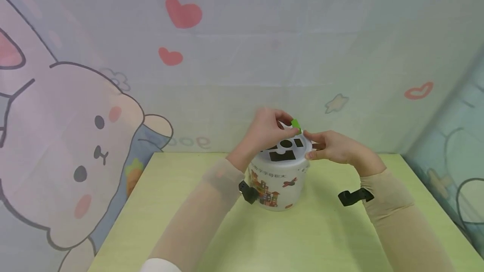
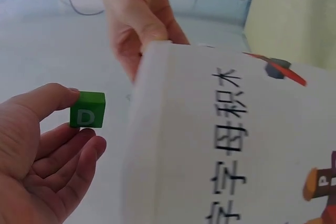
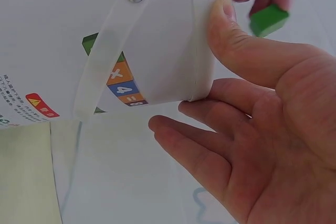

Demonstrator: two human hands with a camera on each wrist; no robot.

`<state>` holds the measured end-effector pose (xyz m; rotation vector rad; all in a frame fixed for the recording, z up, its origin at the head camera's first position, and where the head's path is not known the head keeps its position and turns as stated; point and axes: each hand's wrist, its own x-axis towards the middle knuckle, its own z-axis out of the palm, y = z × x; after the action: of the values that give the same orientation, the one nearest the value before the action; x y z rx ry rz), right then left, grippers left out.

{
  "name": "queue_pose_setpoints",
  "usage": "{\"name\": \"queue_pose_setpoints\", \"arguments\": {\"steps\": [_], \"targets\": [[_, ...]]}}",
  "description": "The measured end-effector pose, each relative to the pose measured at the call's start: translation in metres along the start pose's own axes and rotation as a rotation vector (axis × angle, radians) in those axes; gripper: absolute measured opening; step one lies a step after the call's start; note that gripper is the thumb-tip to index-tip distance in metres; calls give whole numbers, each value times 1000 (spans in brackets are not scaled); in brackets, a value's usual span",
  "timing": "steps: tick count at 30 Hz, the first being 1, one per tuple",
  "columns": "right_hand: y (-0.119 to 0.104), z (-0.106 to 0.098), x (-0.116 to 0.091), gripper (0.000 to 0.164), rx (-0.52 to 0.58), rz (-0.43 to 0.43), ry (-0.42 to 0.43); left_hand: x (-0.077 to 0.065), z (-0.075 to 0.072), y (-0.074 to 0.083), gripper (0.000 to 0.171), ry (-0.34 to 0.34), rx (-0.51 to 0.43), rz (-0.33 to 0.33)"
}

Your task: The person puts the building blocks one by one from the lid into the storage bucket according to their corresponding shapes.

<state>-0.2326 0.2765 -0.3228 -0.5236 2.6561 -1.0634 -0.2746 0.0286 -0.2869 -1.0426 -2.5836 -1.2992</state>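
Observation:
A white lidded bucket (image 1: 277,194) printed with block pictures and Chinese characters stands on the table. Its lid (image 1: 300,155) has several dark shaped holes. Just above the lid's far right side, my left hand (image 1: 267,129) pinches a small green block (image 1: 296,126) between thumb and fingers. A pale letter D shows on the block's face in the left wrist view. From the right, my right hand (image 1: 334,146) holds the lid's rim, thumb against its edge and fingertips around the side, as the right wrist view shows.
The bucket sits on a pale yellow-green table (image 1: 181,192), near its back edge. Behind hangs a cloth backdrop (image 1: 242,74) with a rabbit and hearts. A translucent carrying handle (image 3: 107,45) is riveted to the bucket's side. Black wrist cameras (image 1: 248,192) are strapped on both sleeves.

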Motion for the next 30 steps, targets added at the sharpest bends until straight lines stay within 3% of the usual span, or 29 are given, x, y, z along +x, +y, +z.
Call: {"name": "queue_pose_setpoints", "arguments": {"steps": [3, 13, 21, 30], "targets": [[-2, 2, 1, 86, -3, -15, -6, 2, 5, -7, 27, -43, 40, -40], [-4, 2, 3, 86, 19, -29, -6, 6, 20, -23, 24, -63, 62, -65], [-2, 3, 5, 86, 26, -35, -7, 8, 32, -27, 28, -76, 118, -92], [-3, 5, 8, 86, 32, -37, -17, 7, 34, -28, 33, -85, 187, -125]]}}
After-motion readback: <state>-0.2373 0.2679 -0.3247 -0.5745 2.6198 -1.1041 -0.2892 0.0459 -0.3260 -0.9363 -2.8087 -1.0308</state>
